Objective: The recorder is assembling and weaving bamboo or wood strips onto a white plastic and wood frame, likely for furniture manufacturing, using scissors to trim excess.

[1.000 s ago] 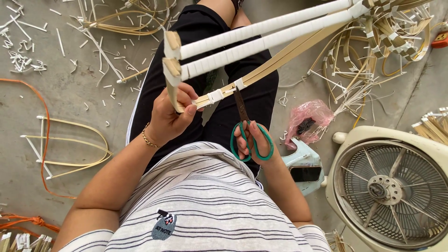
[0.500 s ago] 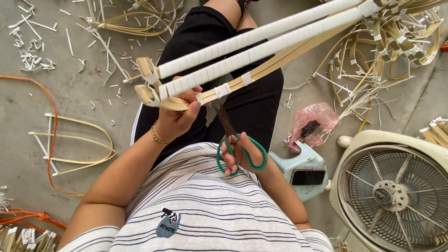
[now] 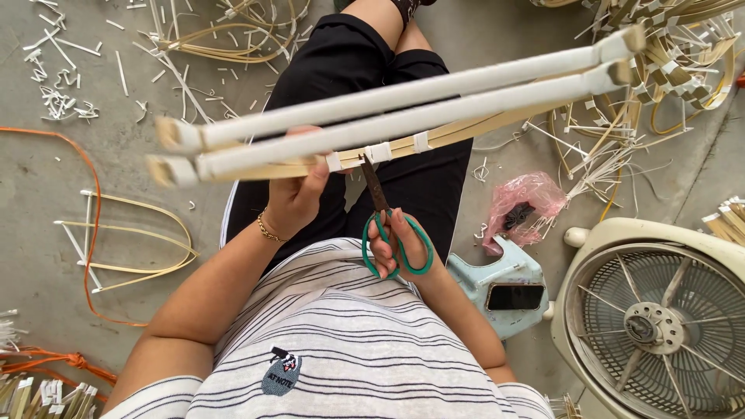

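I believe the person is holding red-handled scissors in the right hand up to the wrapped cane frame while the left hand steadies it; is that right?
Not quite: the scissors have green handles, not red, as the head view shows. The rest holds: the right hand points them up at the wrapped cane frame, and the left hand steadies it.

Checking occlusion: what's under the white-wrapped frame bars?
Under the white-wrapped bars: a bamboo strip, left hand, scissors tips, the black-trousered lap. Left fingertips are covered.
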